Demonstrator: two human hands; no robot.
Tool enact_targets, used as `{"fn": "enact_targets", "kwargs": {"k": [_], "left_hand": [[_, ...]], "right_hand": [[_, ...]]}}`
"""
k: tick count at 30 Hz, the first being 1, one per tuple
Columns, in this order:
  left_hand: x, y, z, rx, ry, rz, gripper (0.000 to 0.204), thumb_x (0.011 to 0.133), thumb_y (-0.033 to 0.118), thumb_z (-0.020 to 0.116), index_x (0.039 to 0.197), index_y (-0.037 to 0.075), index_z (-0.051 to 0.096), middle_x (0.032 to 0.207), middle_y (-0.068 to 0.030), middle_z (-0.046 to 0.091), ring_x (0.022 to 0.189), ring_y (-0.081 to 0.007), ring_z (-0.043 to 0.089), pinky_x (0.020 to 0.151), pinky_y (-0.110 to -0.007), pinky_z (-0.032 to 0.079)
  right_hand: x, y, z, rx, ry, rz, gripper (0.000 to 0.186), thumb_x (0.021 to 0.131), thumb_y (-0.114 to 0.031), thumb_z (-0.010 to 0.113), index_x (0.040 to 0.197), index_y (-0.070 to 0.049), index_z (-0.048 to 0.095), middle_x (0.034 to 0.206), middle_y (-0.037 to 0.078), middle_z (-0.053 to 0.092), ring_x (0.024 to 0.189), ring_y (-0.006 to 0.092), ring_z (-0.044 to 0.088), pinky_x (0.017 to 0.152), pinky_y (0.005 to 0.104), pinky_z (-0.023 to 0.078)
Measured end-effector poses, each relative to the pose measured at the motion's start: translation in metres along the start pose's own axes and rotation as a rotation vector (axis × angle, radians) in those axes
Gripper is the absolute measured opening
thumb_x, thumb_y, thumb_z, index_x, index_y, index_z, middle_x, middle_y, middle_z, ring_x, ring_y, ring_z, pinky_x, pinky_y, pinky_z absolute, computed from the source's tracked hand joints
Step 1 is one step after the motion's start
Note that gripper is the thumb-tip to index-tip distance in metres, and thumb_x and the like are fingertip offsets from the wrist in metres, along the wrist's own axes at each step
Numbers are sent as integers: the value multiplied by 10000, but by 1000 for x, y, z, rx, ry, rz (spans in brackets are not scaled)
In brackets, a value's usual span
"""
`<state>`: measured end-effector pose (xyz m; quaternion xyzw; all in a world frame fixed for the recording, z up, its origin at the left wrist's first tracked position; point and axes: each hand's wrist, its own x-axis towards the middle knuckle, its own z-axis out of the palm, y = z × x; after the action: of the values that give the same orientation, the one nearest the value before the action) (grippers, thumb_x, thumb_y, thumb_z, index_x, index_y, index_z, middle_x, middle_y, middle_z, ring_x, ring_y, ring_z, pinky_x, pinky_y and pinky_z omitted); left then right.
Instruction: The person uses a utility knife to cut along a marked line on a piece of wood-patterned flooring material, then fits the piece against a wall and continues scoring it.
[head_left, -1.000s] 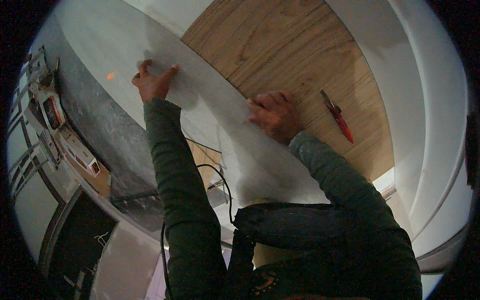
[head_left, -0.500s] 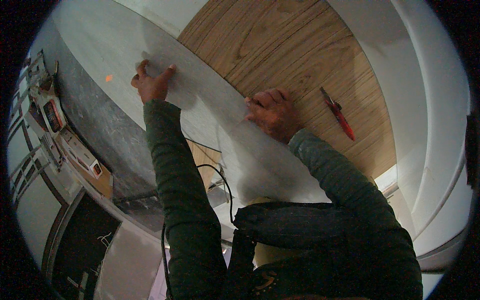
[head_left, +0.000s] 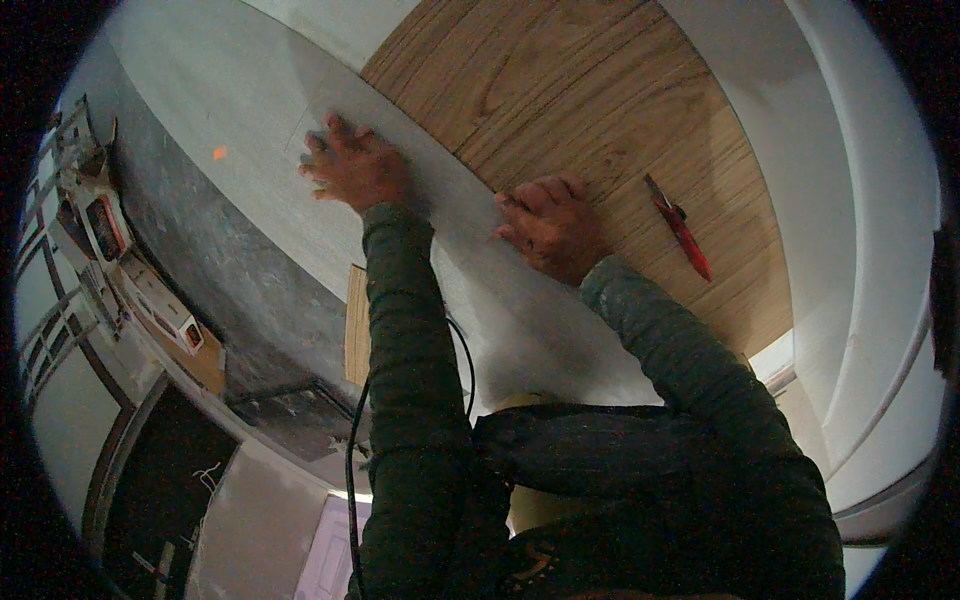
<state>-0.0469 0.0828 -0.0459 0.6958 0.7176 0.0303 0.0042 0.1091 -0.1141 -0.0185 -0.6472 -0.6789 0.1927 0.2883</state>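
Observation:
A long pale grey sheet (head_left: 510,310) lies diagonally across the surface, its edge running along a wood-grain panel (head_left: 560,90). My left hand (head_left: 355,165) rests on the sheet, fingers spread, with nothing in it. At the seam where sheet and panel meet is my right hand (head_left: 555,228), its fingers curled and closed; whatever they may pinch there is hidden. A red utility knife (head_left: 685,238) lies on the wood-grain panel, to the right of my right hand and apart from it.
A small orange mark (head_left: 219,153) shows on the sheet's far left part. White curved walling (head_left: 850,200) borders the panel on the right. Boxes (head_left: 160,300) stand at the left, and a black cable (head_left: 352,480) hangs beside my left forearm.
My left hand has moved right across the sheet toward the seam and now lies with fingers spread. My right hand stays at the seam, and the knife has not moved.

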Motion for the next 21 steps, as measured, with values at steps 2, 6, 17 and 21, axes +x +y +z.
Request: {"fn": "enact_targets", "kwargs": {"k": [2, 6, 17, 21], "left_hand": [[-9, 15, 1, 74, 37, -40, 637, 905, 476, 487, 1442, 154, 369, 1451, -260, 288, 1348, -503, 218, 1043, -672, 209], [-15, 17, 0, 68, 118, 8, 759, 924, 564, 381, 1466, 43, 275, 1500, -281, 210, 1353, -510, 218, 1060, -646, 205], [-18, 24, -7, 49, 100, -22, 680, 941, 538, 375, 1455, 99, 308, 1517, -219, 226, 1367, -493, 206, 1061, -647, 201], [-18, 25, -10, -5, 69, -35, 563, 956, 476, 380, 1435, 180, 357, 1517, -125, 275, 1380, -467, 202, 1049, -662, 206]], "right_hand": [[2, 0, -2, -15, 8, -17, 399, 801, -316, 707, 1130, -101, 636, 997, 39, 540, 984, 239, 503, 904, 419, 367], [3, -4, -2, -11, 1, 0, 390, 798, -306, 709, 1124, -104, 640, 998, 38, 544, 983, 236, 504, 903, 424, 365], [1, -1, 3, 16, 69, -16, 361, 765, -299, 741, 1055, -97, 668, 966, 30, 581, 969, 243, 534, 929, 422, 364], [2, 0, 4, 91, 55, -3, 350, 767, -299, 738, 1044, -96, 669, 987, 34, 584, 960, 249, 542, 920, 420, 373]]}}
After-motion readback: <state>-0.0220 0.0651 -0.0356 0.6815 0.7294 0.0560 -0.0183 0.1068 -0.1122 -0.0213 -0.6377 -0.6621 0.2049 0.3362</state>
